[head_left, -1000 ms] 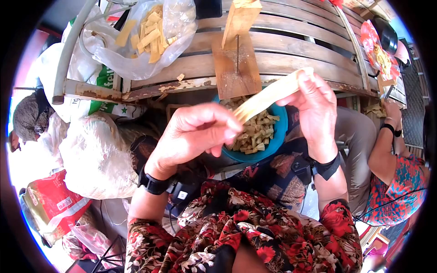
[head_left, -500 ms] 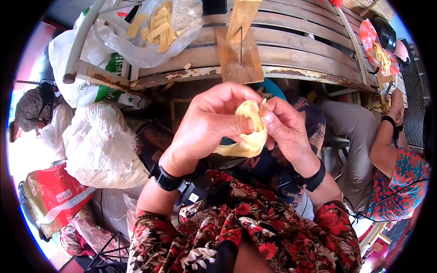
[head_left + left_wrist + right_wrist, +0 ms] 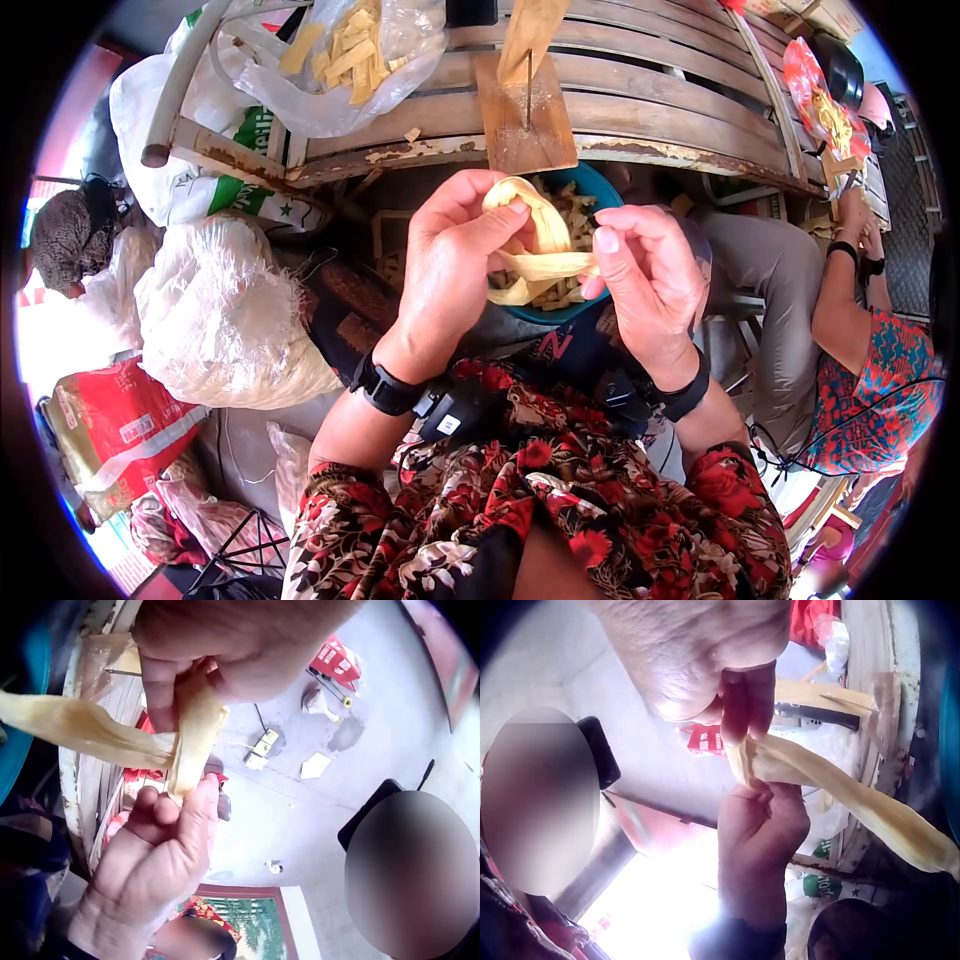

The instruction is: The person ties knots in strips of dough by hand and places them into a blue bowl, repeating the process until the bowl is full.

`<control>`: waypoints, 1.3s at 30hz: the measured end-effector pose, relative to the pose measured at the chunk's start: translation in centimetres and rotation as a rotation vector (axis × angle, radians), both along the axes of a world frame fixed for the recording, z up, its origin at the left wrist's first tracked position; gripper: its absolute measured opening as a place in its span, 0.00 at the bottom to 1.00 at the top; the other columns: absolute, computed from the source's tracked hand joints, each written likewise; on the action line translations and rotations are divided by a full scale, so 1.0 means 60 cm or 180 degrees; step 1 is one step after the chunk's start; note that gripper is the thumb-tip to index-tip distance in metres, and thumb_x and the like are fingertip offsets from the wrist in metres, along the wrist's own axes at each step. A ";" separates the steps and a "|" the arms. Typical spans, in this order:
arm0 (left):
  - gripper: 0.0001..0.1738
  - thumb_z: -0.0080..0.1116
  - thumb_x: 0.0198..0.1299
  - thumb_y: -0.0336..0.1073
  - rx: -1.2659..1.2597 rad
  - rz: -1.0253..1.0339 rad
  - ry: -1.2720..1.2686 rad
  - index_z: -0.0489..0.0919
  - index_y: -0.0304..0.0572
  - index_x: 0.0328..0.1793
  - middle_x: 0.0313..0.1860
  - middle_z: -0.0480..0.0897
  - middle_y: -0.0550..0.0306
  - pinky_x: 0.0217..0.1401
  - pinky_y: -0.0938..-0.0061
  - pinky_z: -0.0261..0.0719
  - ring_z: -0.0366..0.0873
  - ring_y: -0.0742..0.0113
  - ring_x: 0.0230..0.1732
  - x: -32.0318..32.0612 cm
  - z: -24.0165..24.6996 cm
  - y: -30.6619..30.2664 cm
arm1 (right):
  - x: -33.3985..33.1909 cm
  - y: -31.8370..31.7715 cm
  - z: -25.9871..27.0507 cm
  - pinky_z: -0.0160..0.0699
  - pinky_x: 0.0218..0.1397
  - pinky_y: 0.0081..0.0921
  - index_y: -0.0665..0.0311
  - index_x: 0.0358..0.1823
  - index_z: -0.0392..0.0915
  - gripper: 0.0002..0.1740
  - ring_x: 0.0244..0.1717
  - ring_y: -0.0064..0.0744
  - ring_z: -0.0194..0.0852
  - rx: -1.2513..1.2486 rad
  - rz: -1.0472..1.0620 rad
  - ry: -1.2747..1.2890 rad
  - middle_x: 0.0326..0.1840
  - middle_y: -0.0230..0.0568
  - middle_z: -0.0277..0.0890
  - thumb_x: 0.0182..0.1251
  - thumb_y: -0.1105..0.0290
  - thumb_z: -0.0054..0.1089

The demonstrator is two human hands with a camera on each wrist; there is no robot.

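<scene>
Weathered wooden bench (image 3: 640, 110); glossy plastic bag (image 3: 330, 90).

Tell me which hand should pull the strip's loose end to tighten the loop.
Right, probably: the right hand pinches the crossing end of the pale strip, while the left hand pins the loop under its thumb, anchoring it.

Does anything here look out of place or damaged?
Little. One loose scrap lies on the bench beside the plastic bag, and its front edge is rusty and flaking. The looped strip looks whole.
</scene>
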State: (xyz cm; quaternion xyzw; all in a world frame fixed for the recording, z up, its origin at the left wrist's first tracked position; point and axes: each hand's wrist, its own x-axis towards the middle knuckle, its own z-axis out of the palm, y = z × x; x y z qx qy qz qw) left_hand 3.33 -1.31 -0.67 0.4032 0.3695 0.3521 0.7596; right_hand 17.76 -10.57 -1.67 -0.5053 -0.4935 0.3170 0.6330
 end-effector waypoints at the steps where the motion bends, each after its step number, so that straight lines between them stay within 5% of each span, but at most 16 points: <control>1: 0.07 0.52 0.61 0.28 -0.0084 0.0030 -0.0187 0.75 0.34 0.44 0.33 0.80 0.57 0.35 0.80 0.75 0.78 0.73 0.31 0.002 -0.008 -0.002 | -0.001 0.001 -0.004 0.73 0.27 0.12 0.71 0.48 0.71 0.10 0.26 0.16 0.73 0.0062 0.0054 0.0010 0.40 0.38 0.71 0.66 0.78 0.54; 5: 0.09 0.50 0.61 0.28 -0.0489 0.0264 -0.0483 0.73 0.33 0.46 0.35 0.80 0.54 0.35 0.77 0.77 0.79 0.69 0.32 0.003 -0.014 0.007 | 0.004 -0.004 -0.007 0.74 0.30 0.13 0.70 0.51 0.71 0.16 0.28 0.18 0.74 0.0187 0.0275 -0.0358 0.49 0.42 0.67 0.61 0.77 0.60; 12: 0.05 0.48 0.63 0.28 -0.0900 0.0408 -0.0788 0.71 0.35 0.43 0.34 0.79 0.51 0.33 0.76 0.80 0.80 0.66 0.31 0.015 -0.034 0.004 | -0.015 -0.030 0.018 0.72 0.23 0.18 0.58 0.59 0.70 0.34 0.23 0.22 0.71 -0.0533 0.0741 -0.1570 0.38 0.35 0.72 0.48 0.70 0.73; 15: 0.05 0.50 0.63 0.29 -0.1000 0.0429 -0.0825 0.72 0.36 0.43 0.33 0.79 0.52 0.31 0.76 0.80 0.78 0.67 0.28 0.028 -0.030 -0.006 | -0.023 -0.005 -0.008 0.73 0.29 0.18 0.63 0.53 0.76 0.24 0.26 0.26 0.75 0.0785 0.0336 -0.2161 0.35 0.38 0.75 0.51 0.77 0.67; 18: 0.07 0.50 0.62 0.27 -0.0765 0.0457 -0.0776 0.74 0.35 0.46 0.33 0.79 0.56 0.32 0.80 0.77 0.77 0.71 0.29 0.027 -0.018 -0.017 | -0.022 0.002 0.003 0.78 0.31 0.24 0.65 0.50 0.77 0.22 0.25 0.33 0.76 0.1100 0.0278 -0.2140 0.30 0.36 0.75 0.50 0.78 0.68; 21: 0.12 0.51 0.60 0.23 0.0737 0.0296 -0.0404 0.76 0.36 0.50 0.38 0.80 0.58 0.40 0.82 0.74 0.76 0.75 0.35 -0.010 -0.003 -0.033 | -0.023 -0.026 0.041 0.65 0.22 0.13 0.67 0.46 0.76 0.11 0.20 0.14 0.66 -0.0595 0.0195 0.0274 0.29 0.32 0.75 0.69 0.67 0.54; 22: 0.11 0.51 0.60 0.24 0.1458 0.0153 -0.0241 0.76 0.34 0.49 0.38 0.80 0.57 0.41 0.81 0.74 0.76 0.75 0.37 -0.019 0.002 -0.037 | -0.021 -0.026 0.040 0.57 0.19 0.09 0.66 0.43 0.75 0.16 0.19 0.09 0.59 -0.0519 0.0171 0.0428 0.27 0.29 0.73 0.73 0.61 0.45; 24: 0.12 0.52 0.58 0.19 0.2654 -0.0197 -0.0361 0.79 0.33 0.47 0.42 0.80 0.56 0.48 0.79 0.74 0.78 0.71 0.43 -0.034 0.014 -0.032 | -0.016 -0.028 0.048 0.57 0.19 0.09 0.66 0.42 0.75 0.16 0.18 0.09 0.58 -0.0708 0.0523 0.0628 0.25 0.29 0.71 0.73 0.60 0.45; 27: 0.12 0.54 0.59 0.22 0.2520 -0.1007 -0.0343 0.78 0.33 0.50 0.42 0.80 0.55 0.47 0.78 0.75 0.78 0.70 0.43 -0.041 0.051 -0.018 | 0.004 -0.018 0.051 0.56 0.17 0.11 0.66 0.39 0.75 0.16 0.15 0.10 0.57 -0.1052 0.1575 0.1248 0.21 0.28 0.69 0.72 0.59 0.47; 28: 0.13 0.57 0.60 0.25 0.1503 -0.1209 -0.0726 0.78 0.33 0.51 0.41 0.80 0.56 0.45 0.79 0.76 0.78 0.72 0.41 -0.043 0.059 -0.028 | 0.006 -0.018 0.057 0.55 0.16 0.11 0.65 0.37 0.75 0.14 0.15 0.10 0.57 -0.1177 0.1700 0.1328 0.20 0.28 0.68 0.72 0.60 0.49; 31: 0.17 0.62 0.57 0.36 0.1532 -0.1366 -0.0701 0.78 0.32 0.49 0.37 0.80 0.59 0.43 0.81 0.73 0.77 0.74 0.39 -0.045 0.061 -0.027 | 0.003 -0.015 0.055 0.53 0.15 0.12 0.64 0.32 0.75 0.12 0.14 0.10 0.56 -0.1209 0.1609 0.1285 0.18 0.27 0.67 0.70 0.64 0.53; 32: 0.10 0.60 0.58 0.27 0.1520 -0.1118 -0.0774 0.78 0.32 0.46 0.40 0.81 0.57 0.41 0.80 0.78 0.79 0.74 0.40 -0.046 0.050 -0.027 | 0.000 -0.014 0.051 0.53 0.15 0.12 0.64 0.31 0.76 0.11 0.14 0.10 0.56 -0.1159 0.1493 0.1221 0.17 0.27 0.67 0.69 0.65 0.54; 34: 0.07 0.60 0.55 0.23 0.1555 -0.0458 -0.0155 0.78 0.31 0.41 0.36 0.82 0.59 0.39 0.82 0.77 0.79 0.77 0.38 -0.042 0.036 -0.026 | -0.015 -0.013 0.043 0.57 0.19 0.10 0.64 0.42 0.72 0.08 0.19 0.09 0.60 -0.0743 0.0616 0.1009 0.30 0.30 0.71 0.65 0.71 0.58; 36: 0.06 0.59 0.54 0.21 0.1518 0.0013 0.0155 0.79 0.31 0.39 0.33 0.82 0.60 0.36 0.84 0.77 0.79 0.79 0.34 -0.030 0.032 -0.031 | -0.010 -0.015 0.046 0.61 0.23 0.09 0.62 0.57 0.64 0.26 0.24 0.07 0.61 -0.0387 0.0550 0.0739 0.42 0.31 0.69 0.58 0.76 0.64; 39: 0.08 0.60 0.51 0.21 0.2180 0.0139 0.0701 0.79 0.33 0.39 0.29 0.81 0.58 0.32 0.82 0.76 0.77 0.79 0.29 -0.012 0.014 -0.044 | -0.033 -0.019 0.044 0.63 0.23 0.07 0.62 0.61 0.64 0.30 0.23 0.07 0.61 -0.0617 0.0172 0.0183 0.41 0.31 0.72 0.56 0.80 0.64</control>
